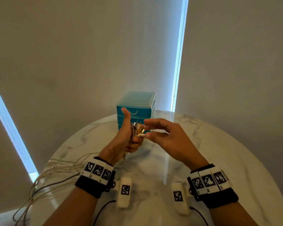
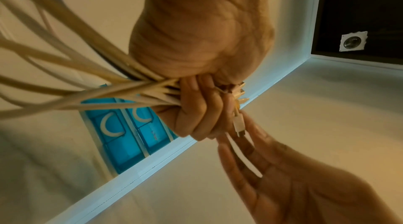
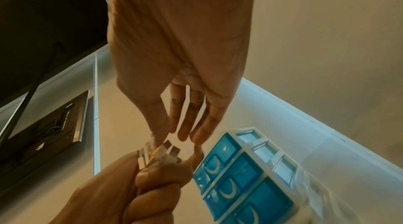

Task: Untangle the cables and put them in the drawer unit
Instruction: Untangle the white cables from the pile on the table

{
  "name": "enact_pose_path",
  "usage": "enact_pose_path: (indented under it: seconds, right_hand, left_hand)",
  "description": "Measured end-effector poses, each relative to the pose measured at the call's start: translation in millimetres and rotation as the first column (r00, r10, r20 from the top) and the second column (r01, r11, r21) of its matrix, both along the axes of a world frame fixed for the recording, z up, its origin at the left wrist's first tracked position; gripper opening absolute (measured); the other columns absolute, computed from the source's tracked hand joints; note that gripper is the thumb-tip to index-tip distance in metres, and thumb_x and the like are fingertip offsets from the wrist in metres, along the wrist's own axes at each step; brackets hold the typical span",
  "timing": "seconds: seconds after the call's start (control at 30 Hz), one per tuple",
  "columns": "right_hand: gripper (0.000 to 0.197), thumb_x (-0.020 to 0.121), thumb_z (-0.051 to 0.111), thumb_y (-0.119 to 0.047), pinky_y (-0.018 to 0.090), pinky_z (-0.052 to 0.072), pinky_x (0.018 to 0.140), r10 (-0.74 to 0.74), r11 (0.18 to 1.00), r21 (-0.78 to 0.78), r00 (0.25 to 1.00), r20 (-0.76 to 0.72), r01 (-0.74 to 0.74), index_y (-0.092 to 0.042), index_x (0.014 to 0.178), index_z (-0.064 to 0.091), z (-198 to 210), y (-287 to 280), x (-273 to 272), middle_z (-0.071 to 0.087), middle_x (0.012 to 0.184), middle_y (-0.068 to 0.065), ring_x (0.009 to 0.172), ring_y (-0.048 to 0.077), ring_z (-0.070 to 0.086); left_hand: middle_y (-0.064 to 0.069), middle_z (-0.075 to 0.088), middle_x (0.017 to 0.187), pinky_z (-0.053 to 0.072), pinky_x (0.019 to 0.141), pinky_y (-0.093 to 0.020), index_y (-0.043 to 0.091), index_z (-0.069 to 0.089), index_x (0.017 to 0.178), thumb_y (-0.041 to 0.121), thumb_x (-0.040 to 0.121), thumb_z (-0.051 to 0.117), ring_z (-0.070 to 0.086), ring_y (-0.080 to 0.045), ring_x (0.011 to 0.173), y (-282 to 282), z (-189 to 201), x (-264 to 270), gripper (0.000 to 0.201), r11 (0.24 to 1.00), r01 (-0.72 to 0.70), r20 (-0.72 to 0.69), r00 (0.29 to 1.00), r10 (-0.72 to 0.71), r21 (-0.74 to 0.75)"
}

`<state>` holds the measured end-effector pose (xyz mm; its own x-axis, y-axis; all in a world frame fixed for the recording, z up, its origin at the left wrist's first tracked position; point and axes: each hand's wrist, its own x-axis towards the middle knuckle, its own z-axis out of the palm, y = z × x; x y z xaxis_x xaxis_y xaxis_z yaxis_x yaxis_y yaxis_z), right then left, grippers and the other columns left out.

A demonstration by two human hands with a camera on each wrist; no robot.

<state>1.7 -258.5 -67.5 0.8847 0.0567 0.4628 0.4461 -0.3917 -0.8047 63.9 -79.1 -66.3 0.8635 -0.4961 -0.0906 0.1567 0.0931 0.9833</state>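
My left hand (image 1: 129, 137) is raised above the table in a fist, thumb up, and grips a bundle of cream cables (image 2: 87, 90) just below their plug ends (image 1: 136, 128). USB plugs (image 3: 163, 152) stick out of the top of that fist (image 3: 152, 184). My right hand (image 1: 152, 128) reaches in from the right with straight fingers (image 3: 185, 124) that touch the plug tips. One white plug (image 2: 238, 125) lies against those fingers. The teal drawer unit (image 1: 137, 103) stands right behind the hands, with its drawers shut.
The cables' loose lengths (image 1: 55, 168) trail off my left hand across the round marble table (image 1: 203, 144) and over its left edge. Walls with bright window strips (image 1: 178, 62) stand close behind the table.
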Motion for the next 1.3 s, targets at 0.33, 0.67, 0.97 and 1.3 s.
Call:
enact_pose_path:
  seconds: [0.33, 0.67, 0.97, 1.3]
  right_hand:
    - [0.013, 0.089, 0.087, -0.028, 0.027, 0.063, 0.090, -0.086, 0.977, -0.183, 0.990, 0.108, 0.105, -0.030, 0.101, 0.085, 0.6, -0.2, -4.8, 0.079, 0.096, -0.018, 0.096, 0.002, 0.073]
    - [0.045, 0.081, 0.085, -0.062, 0.013, 0.056, 0.078, -0.201, 0.972, -0.115, 0.979, 0.047, 0.205, -0.033, 0.112, 0.071, -2.4, 0.3, 0.7, 0.071, 0.093, -0.014, 0.089, 0.001, 0.068]
    - [0.046, 0.088, 0.082, -0.046, 0.009, 0.054, 0.085, -0.023, 0.995, -0.093, 0.999, 0.031, 0.025, -0.036, 0.132, 0.073, -12.2, 11.7, 5.0, 0.073, 0.113, -0.021, 0.106, -0.002, 0.068]
    - [0.037, 0.083, 0.069, -0.069, 0.018, 0.053, 0.090, -0.009, 0.999, 0.037, 0.997, -0.071, 0.012, -0.041, 0.107, 0.070, -20.4, 30.6, 4.8, 0.064, 0.125, -0.013, 0.118, 0.004, 0.061]
  left_hand:
    - [0.000, 0.039, 0.062, 0.019, 0.049, -0.023, 0.019, 0.052, 0.079, 0.098, 0.084, 0.011, 0.025, -0.011, 0.050, 1.5, 1.9, -2.6, 0.089, 0.971, 0.039, 0.097, 0.993, -0.063, 0.234]
    - [0.001, 0.041, 0.057, 0.024, 0.045, -0.018, 0.025, 0.056, 0.069, 0.097, 0.079, 0.002, 0.031, -0.008, 0.045, -9.0, 3.8, -0.7, 0.091, 0.967, -0.122, 0.092, 0.990, 0.103, 0.224]
    - [0.008, 0.053, 0.047, 0.037, 0.038, -0.014, 0.024, 0.064, 0.110, 0.074, 0.103, 0.009, 0.048, -0.003, 0.035, -16.0, 5.4, -7.0, 0.075, 0.962, -0.164, 0.061, 0.986, 0.154, 0.217]
    - [0.001, 0.068, 0.073, 0.039, 0.039, -0.015, 0.020, 0.064, 0.132, 0.088, 0.091, 0.005, 0.057, -0.002, 0.045, -8.8, 7.5, -5.5, 0.099, 0.970, -0.223, 0.086, 0.973, 0.215, 0.095]
